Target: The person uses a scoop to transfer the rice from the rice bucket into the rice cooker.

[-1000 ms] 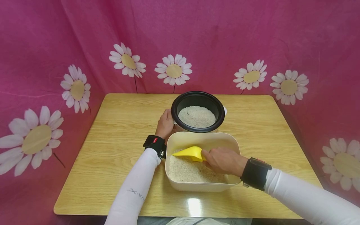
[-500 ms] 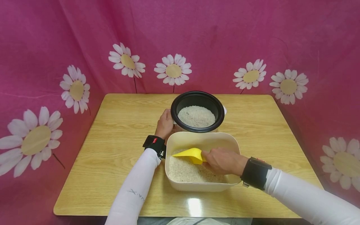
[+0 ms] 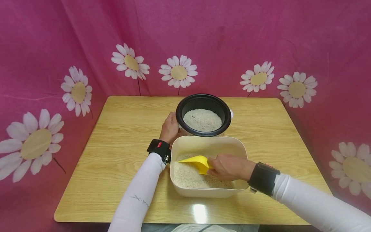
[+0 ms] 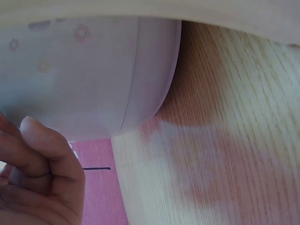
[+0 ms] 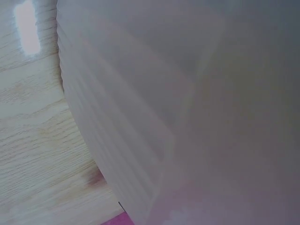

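In the head view my right hand [image 3: 230, 167] grips the handle of a yellow scoop [image 3: 200, 162]. The scoop dips into the rice [image 3: 189, 177] inside a cream plastic bin [image 3: 208, 192], its tip pointing left. Behind the bin stands a rice cooker with a black pot [image 3: 185, 103], and white rice [image 3: 203, 120] covers the pot's bottom. My left hand [image 3: 169, 129] holds the cooker at its left side, fingers curled there. The left wrist view has that hand's thumb beside the cooker's pale, flower-printed body [image 4: 89, 75]. Only the bin's blurred ribbed wall [image 5: 117, 103] fills the right wrist view.
A wooden table [image 3: 124, 129] carries the bin and the cooker, with the bin nearer its front edge. A small white handle [image 3: 232, 113] sticks out on the cooker's right. Pink flowered cloth [image 3: 220, 48] hangs around the back and sides.
The scoop has sunk slightly lower and tipped in the rice, its back end nearer me. My left hand, the cooker and the bin have stayed in place.
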Available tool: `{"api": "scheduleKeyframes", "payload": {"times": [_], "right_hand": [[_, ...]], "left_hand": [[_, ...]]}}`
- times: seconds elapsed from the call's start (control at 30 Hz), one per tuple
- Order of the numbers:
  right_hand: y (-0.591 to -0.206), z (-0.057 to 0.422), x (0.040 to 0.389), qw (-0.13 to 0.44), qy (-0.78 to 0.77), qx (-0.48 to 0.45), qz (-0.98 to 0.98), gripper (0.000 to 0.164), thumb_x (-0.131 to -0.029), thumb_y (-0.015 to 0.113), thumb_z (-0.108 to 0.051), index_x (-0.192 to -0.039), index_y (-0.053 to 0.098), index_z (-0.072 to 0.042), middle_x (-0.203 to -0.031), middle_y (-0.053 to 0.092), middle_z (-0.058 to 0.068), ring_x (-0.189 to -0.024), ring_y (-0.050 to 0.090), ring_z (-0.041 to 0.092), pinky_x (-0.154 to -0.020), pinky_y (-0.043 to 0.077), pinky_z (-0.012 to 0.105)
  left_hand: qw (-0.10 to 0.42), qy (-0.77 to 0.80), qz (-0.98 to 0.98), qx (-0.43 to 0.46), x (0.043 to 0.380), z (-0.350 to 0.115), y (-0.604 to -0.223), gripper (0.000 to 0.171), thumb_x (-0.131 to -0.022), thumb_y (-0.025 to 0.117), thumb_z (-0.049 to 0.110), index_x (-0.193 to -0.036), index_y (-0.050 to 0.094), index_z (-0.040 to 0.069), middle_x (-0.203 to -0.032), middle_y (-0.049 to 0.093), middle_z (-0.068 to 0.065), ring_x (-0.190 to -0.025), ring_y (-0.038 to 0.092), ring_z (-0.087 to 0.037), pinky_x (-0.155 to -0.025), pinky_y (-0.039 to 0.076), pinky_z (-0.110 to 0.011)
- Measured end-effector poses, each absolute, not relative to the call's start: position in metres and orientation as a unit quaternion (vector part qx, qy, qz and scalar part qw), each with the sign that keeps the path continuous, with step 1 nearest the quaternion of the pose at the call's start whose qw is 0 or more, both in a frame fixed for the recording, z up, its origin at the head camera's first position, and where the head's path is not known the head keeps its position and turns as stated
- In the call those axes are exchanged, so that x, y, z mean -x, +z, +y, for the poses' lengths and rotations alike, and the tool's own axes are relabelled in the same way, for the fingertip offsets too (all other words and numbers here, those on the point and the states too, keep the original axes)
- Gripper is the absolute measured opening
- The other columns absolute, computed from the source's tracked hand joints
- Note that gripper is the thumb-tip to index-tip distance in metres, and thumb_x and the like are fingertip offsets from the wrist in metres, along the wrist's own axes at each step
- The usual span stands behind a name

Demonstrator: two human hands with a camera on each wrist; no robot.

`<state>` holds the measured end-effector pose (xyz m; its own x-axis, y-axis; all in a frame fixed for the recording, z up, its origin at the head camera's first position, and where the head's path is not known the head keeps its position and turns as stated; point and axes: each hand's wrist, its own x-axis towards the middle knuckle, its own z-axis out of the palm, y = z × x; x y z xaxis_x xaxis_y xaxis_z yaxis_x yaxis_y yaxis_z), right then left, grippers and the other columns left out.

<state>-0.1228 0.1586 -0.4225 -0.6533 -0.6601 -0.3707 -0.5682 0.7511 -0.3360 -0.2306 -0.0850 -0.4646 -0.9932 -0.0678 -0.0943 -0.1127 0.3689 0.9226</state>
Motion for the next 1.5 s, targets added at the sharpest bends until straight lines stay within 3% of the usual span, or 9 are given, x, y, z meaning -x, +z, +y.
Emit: {"api": "scheduleKeyframes", "payload": {"times": [0.9,1.5], "right_hand": [[-0.4215,0.1564,0.1214,0.318,-0.105,0.311,0.89,0.022,-0.101,0.065,-0.039,-0.103,0.065,-0.017,-0.07,0.051,-0.007,-0.063,0.052,0.008,-0.064,0.043,0.024],[-0.4188,0.1556,0.1204,0.369,-0.129,0.284,0.875,0.022,-0.103,0.061,-0.04,-0.097,0.065,-0.02,-0.066,0.048,-0.007,-0.058,0.051,0.009,-0.058,0.038,0.022]], "left_hand": [[0.014,0.554,0.831,0.048,0.23,-0.0853,-0.4658,0.046,-0.113,0.024,0.043,-0.134,0.056,0.017,-0.104,0.063,-0.013,-0.081,0.061,-0.023,-0.07,0.046,-0.027],[0.016,0.549,0.834,0.048,0.2323,-0.0867,-0.466,0.047,-0.113,0.024,0.043,-0.137,0.056,0.017,-0.126,0.065,-0.014,-0.113,0.06,-0.032,-0.099,0.048,-0.048]]}}
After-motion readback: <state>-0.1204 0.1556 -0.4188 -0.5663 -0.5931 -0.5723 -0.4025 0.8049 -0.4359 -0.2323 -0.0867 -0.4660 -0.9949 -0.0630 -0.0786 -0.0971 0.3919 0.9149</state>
